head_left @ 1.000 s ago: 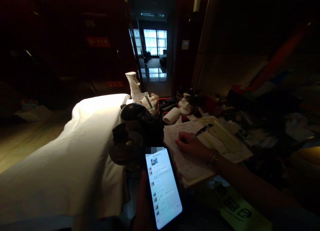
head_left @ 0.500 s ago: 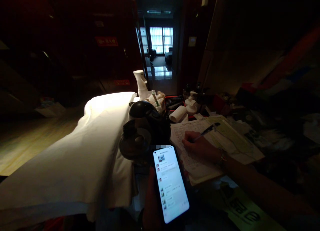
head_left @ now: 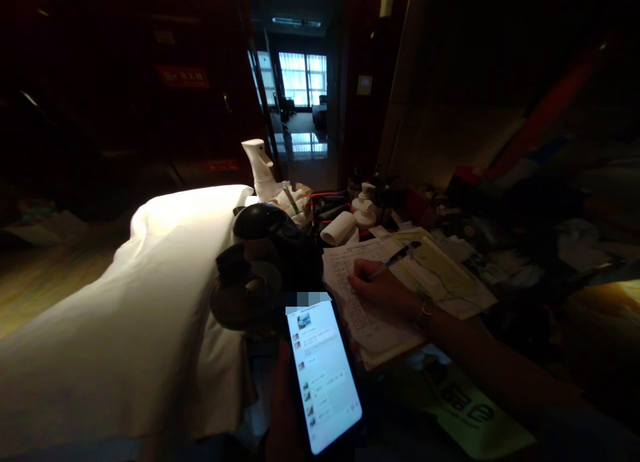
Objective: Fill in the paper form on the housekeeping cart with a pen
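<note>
Much of the scene lay in deep shadow, so the dark walls to either side could not be read. Left of the phone (head_left: 323, 375), a pile of white linen (head_left: 125, 302) caught the only strong light, its near end cut off by the frame's lower edge. Just above the phone stood two dark kettles (head_left: 250, 275), their outlines hard to separate. The left hand (head_left: 281, 415) came up from the bottom edge, mostly hidden and dim, wrapped around the lit phone with its screen tilted toward the camera. Right of the phone, the right hand (head_left: 383, 290) rested on a printed log sheet (head_left: 360, 295), fingers pinched tight on a pen (head_left: 395, 259) whose tip met the paper; the forearm ran off toward the lower right. Beyond the sheet, a white spray bottle (head_left: 257, 165) and clutter faded into darkness.
</note>
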Tool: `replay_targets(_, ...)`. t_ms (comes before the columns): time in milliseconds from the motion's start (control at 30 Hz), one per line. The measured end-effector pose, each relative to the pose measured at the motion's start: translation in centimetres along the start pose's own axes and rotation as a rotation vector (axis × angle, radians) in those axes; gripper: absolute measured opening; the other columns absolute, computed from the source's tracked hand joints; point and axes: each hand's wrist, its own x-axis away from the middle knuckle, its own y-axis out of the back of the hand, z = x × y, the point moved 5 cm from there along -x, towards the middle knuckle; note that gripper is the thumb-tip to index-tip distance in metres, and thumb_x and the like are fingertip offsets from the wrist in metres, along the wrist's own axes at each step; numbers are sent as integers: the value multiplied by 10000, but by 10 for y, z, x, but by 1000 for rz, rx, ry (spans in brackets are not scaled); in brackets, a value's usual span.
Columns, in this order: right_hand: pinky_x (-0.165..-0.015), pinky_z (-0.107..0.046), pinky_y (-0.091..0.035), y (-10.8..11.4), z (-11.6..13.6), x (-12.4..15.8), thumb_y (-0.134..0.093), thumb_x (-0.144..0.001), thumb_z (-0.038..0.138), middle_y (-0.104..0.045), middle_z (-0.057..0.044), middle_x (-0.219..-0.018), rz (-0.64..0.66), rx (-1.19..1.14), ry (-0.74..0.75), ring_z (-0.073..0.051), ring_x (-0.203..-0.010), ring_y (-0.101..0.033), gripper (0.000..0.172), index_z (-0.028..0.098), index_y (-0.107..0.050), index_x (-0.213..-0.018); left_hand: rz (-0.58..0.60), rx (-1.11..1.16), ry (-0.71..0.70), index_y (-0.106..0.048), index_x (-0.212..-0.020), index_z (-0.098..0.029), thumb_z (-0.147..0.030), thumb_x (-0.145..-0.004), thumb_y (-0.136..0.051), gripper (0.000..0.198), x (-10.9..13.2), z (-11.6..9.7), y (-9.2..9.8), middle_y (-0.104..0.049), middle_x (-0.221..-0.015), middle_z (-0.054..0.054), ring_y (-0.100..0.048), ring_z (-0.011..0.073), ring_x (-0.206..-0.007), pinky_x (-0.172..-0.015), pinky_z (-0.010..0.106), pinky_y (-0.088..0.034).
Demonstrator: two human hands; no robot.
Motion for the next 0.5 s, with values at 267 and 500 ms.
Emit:
replay_targets(267, -539, -239, -352, -1, 6, 0, -530, -800, 280, -512, 52, -602, 14, 37, 2, -96, -559, -458, 177, 210, -447, -660, -4, -17, 1, -611, -1317, -175, -519, -942, -393, 554, 1, -1, 4, -695, -1213, 163, -646, 331, -1135, -1007, 457, -498)
replay_targets(500, -579, -240, -337, 0, 12, -1, -534, -785, 210, -511, 47, -616, 31, 214, 75, -97, -598, -456, 152, 196, -462, -651, 15, -25, -8, -612, -1313, -163, -473, -969, -375, 520, 0, -3, 7, -663, -1276, 173, -653, 325, -1128, -1019, 480, -489)
